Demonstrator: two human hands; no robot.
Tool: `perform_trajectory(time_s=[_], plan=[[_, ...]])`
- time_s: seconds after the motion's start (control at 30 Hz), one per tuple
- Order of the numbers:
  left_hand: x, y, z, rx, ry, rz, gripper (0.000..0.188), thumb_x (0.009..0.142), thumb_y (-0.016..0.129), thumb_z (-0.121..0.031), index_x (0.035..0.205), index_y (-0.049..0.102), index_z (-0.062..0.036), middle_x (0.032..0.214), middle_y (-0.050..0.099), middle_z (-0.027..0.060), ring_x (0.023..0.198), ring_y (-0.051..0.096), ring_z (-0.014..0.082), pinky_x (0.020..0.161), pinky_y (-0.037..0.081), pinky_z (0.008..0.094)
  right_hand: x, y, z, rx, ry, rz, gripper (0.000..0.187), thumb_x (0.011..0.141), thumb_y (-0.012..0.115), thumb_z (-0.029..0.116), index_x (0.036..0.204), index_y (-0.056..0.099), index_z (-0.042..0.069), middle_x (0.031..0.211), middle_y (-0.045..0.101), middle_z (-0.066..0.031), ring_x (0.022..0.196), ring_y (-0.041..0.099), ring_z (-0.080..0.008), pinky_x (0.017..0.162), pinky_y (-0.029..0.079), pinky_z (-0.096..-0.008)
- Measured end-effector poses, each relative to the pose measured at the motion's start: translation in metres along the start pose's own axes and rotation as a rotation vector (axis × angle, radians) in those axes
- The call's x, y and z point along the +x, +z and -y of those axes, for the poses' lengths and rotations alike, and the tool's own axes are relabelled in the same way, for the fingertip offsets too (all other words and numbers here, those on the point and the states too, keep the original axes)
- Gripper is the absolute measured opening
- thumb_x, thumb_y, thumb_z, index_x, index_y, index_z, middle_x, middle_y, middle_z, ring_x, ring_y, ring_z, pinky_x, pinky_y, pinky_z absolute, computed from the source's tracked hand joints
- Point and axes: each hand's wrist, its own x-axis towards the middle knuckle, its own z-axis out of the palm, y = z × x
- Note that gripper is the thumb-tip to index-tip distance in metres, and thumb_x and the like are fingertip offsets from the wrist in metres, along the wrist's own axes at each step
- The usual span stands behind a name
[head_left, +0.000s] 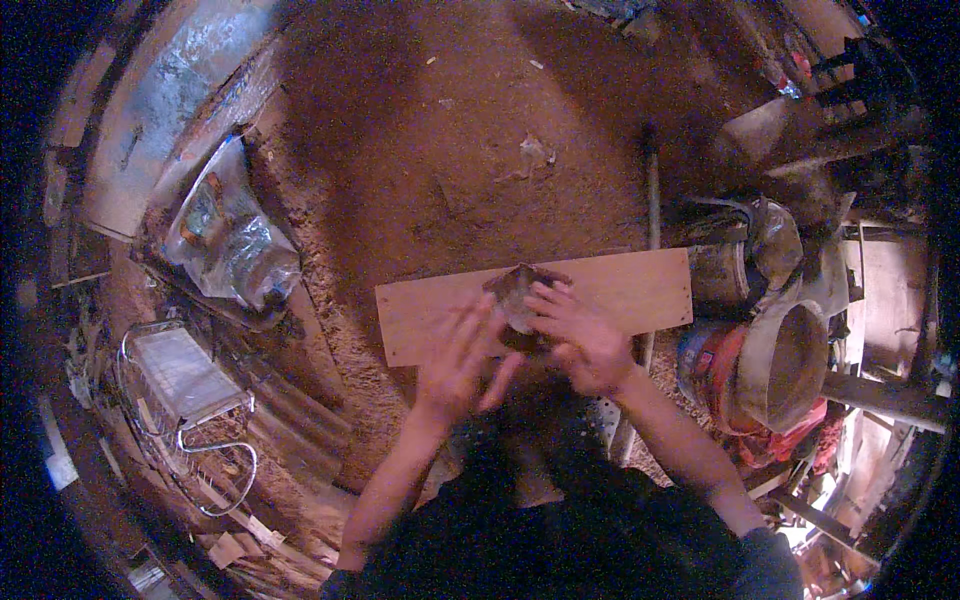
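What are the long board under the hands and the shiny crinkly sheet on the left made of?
The long board looks like pale, smooth wood or plywood, with dark nail-like dots near its ends. The crinkly sheet is probably glossy plastic, because it wrinkles and catches bright glints.

Pale tan is shown by the wooden board [640, 285], which is dotted with small dark spots near its corners. A darker grey-brown is borne by the lump [518, 302] midway along it. The floor [400, 150] is tinted reddish brown. Beyond the board's left edge, silvery grey is seen on crumpled plastic [230, 245]; beyond its right edge, a container [718, 370] is patched red and blue.
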Motion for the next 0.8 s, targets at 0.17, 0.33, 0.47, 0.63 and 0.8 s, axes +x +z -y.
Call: perform_trajectory(time_s=[0.17,0.33,0.47,0.63,0.8], plan=[[0.030,0.021,-0.023,-0.043,0.033,0.269,0.073,0.085,0.062,-0.045,0.136,0.040,0.0018,0.141,0.041,0.0190,0.129,0.040,0.0378,0.107,0.033,0.0475,-0.034,-0.026,-0.016,0.419,0.373,-0.507,0.063,0.098,0.035,0.048,0.103,0.062,-0.008,0.116,0.062,-0.0200,0.117,0.054,-0.0340,0.103,0.037,-0.0462],[0.042,0.042,-0.023,0.121,-0.024,0.328,0.073,0.086,0.059,-0.045,0.137,0.038,0.0024,0.142,0.040,0.0182,0.133,0.035,0.0366,0.110,0.029,0.0459,-0.041,-0.059,-0.053,-0.054,0.296,-0.845,0.057,0.101,0.032,0.038,0.092,0.067,-0.006,0.110,0.065,-0.0210,0.111,0.058,-0.0310,0.096,0.045,-0.0417],[0.027,0.037,-0.011,0.111,-0.128,0.341,0.067,0.088,0.059,-0.038,0.138,0.038,0.0019,0.141,0.042,0.0181,0.134,0.033,0.0376,0.111,0.027,0.0465,-0.043,-0.071,-0.066,-0.066,0.469,-0.902,0.057,0.103,0.025,0.035,0.091,0.063,-0.005,0.111,0.064,-0.0190,0.118,0.053,-0.0320,0.105,0.035,-0.0437],[0.000,-0.001,0.025,0.275,-0.348,0.173,0.056,0.090,0.057,-0.026,0.137,0.041,0.0011,0.139,0.044,0.0192,0.134,0.033,0.0384,0.111,0.026,0.0470,-0.043,-0.071,-0.071,-0.078,0.520,-0.878,0.056,0.103,0.025,0.033,0.092,0.064,-0.005,0.112,0.064,-0.0187,0.118,0.053,-0.0309,0.105,0.035,-0.0430],[-0.013,-0.025,0.046,0.065,-0.639,-0.073,0.046,0.095,0.050,-0.022,0.135,0.044,0.0014,0.139,0.045,0.0184,0.133,0.037,0.0352,0.112,0.026,0.0427,-0.041,-0.069,-0.070,-0.032,0.549,-0.898,0.054,0.103,0.025,0.031,0.093,0.064,-0.005,0.113,0.064,-0.0188,0.118,0.053,-0.0307,0.105,0.035,-0.0423]])
